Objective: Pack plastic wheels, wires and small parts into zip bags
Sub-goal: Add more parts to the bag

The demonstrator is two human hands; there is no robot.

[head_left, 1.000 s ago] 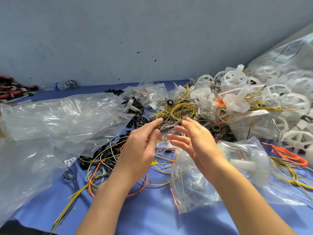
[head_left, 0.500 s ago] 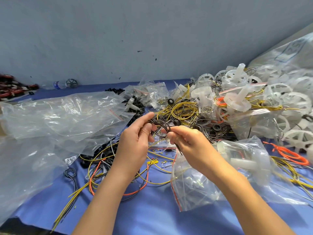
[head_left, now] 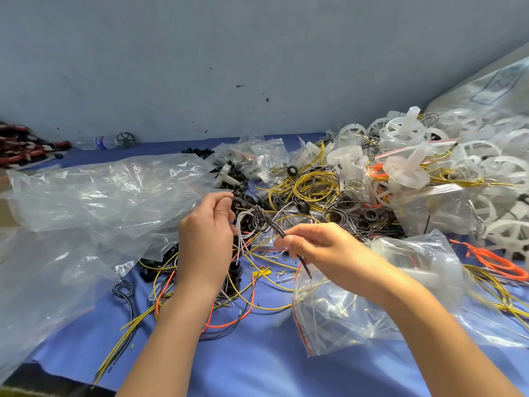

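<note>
The left hand [head_left: 206, 233] has its grip clamped on a looped wire bundle [head_left: 259, 217], raised off the worktop [head_left: 257, 362]. The right hand [head_left: 315, 245] pinches its tail, probably cinching it compact for the zip bag [head_left: 343, 313] at five o'clock.

My left hand [head_left: 206, 236] conceals part of the grey wire bundle [head_left: 255, 217]; red-and-black items [head_left: 23, 147], cut by the left edge, too small to identify.
</note>
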